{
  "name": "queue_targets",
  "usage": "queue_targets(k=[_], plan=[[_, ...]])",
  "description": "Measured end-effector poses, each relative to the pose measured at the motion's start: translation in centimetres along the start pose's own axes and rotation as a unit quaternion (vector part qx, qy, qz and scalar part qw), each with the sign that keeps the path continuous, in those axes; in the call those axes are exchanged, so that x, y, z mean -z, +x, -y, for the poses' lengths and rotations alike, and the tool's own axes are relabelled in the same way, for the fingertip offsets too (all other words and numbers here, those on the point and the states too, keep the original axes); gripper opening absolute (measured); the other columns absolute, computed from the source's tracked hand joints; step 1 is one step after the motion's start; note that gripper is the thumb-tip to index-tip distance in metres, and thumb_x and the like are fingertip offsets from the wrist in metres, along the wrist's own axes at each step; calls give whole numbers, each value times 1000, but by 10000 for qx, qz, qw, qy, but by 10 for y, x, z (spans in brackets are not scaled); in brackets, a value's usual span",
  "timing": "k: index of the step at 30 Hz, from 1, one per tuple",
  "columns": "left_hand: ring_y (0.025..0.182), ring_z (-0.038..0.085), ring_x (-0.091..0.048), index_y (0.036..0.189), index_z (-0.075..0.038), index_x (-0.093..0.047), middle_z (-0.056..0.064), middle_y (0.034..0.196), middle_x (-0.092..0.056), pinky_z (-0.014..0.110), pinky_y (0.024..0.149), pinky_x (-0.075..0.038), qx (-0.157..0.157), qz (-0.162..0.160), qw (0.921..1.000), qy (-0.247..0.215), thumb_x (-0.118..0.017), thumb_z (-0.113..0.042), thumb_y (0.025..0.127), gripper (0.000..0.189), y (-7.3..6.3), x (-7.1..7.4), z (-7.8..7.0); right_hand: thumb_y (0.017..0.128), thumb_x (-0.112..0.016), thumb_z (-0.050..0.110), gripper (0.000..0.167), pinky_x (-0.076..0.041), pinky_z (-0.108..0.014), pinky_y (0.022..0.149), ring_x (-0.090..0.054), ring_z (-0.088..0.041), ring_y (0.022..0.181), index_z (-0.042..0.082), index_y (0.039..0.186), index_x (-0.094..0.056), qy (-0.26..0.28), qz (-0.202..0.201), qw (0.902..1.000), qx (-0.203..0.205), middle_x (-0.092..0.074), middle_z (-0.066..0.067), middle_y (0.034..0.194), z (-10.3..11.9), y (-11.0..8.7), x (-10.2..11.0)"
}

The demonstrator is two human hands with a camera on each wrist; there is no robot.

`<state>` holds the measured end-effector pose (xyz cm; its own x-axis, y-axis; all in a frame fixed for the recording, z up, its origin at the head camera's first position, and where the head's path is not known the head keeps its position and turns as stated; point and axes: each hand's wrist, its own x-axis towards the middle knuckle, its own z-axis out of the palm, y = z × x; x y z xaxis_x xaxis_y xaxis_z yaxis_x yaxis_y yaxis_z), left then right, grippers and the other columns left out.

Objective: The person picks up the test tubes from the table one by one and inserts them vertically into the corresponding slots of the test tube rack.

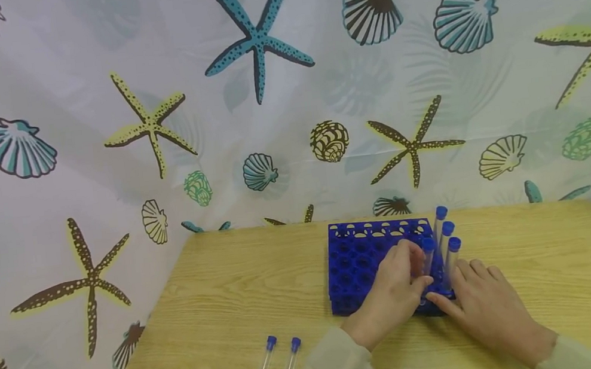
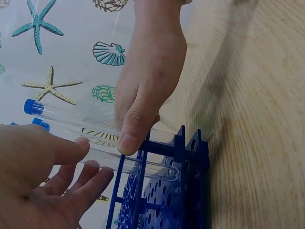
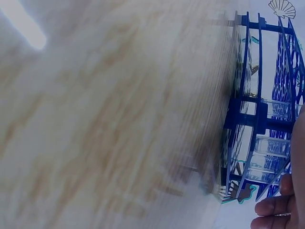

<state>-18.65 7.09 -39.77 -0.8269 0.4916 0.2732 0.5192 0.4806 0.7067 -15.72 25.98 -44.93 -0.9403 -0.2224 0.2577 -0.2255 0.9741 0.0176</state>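
A blue test tube rack (image 1: 348, 263) stands on the table, its round holes facing up. At its right end my left hand (image 1: 392, 285) pinches a clear test tube (image 1: 427, 264) with a blue cap, between thumb and fingers. In the left wrist view that tube's rounded bottom (image 2: 172, 173) lies among the rack's plates. My right hand (image 1: 495, 308) grips the rack's right end, thumb at the front edge and fingers along the side. Close to both hands, several more blue-capped tubes (image 1: 452, 261) stand upright in the rack.
Two capped test tubes (image 1: 289, 368) lie on the wooden table (image 1: 230, 287) at the front, left of my left sleeve (image 1: 335, 360). Behind the table hangs a white curtain (image 1: 299, 118) printed with shells and starfish.
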Motion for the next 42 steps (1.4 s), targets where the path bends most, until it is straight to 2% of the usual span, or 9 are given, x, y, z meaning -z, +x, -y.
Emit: queue_targets(k=[9,13,20,28,32,38,42], plan=[[87,3,-54,116,-18,-49,-5,100,-56,12,76,-47,292,-63,9994,-160,-76,-13,88,39,-4,5,2,96,-44,66,87,-44,-54,86,-56,-37,107,-10,138,-45,22,32,10000,-11,-60,-23,125,2,0,-2],[91,4,-57,119,-20,-48,-5,103,-55,13,81,-49,449,-16,9985,-297,-77,-13,87,43,-6,14,3,96,-43,67,89,-43,-56,88,-55,-39,108,-11,138,-44,9,74,10000,-29,-59,-24,127,3,0,-1],[90,9,-61,122,-17,-48,-2,104,-54,16,80,-52,455,-9,9982,-401,-75,-10,88,44,-16,36,9,96,-44,66,85,-43,-57,90,-55,-40,111,-10,135,-48,-11,11,10000,-1,-60,-24,126,3,0,-1],[89,11,-57,120,-13,-51,-1,102,-55,15,73,-50,632,221,9971,-373,-76,-12,88,41,-35,59,17,97,-45,64,84,-41,-61,95,-54,-45,117,-11,134,-49,-14,-27,10000,31,-58,-28,130,2,-1,0],[91,13,-55,118,-12,-50,1,101,-54,16,70,-50,792,358,9946,-573,-74,-7,87,40,-46,69,20,97,-44,65,85,-41,-61,96,-53,-46,118,-11,134,-49,-33,-19,10000,31,-57,-28,131,1,-2,0],[94,15,-54,120,-7,-48,5,105,-53,21,72,-50,1189,489,9876,-897,-73,-5,87,41,-64,85,27,97,-44,64,84,-42,-61,95,-53,-45,118,-11,134,-49,-48,-38,10000,59,-57,-28,132,1,-2,1],[94,17,-55,121,-6,-48,7,106,-54,26,76,-50,1301,435,9868,-866,-74,-7,86,44,-76,97,32,97,-44,64,85,-42,-61,95,-53,-45,119,-12,135,-48,-36,-37,10000,65,-57,-29,132,2,-2,2]])
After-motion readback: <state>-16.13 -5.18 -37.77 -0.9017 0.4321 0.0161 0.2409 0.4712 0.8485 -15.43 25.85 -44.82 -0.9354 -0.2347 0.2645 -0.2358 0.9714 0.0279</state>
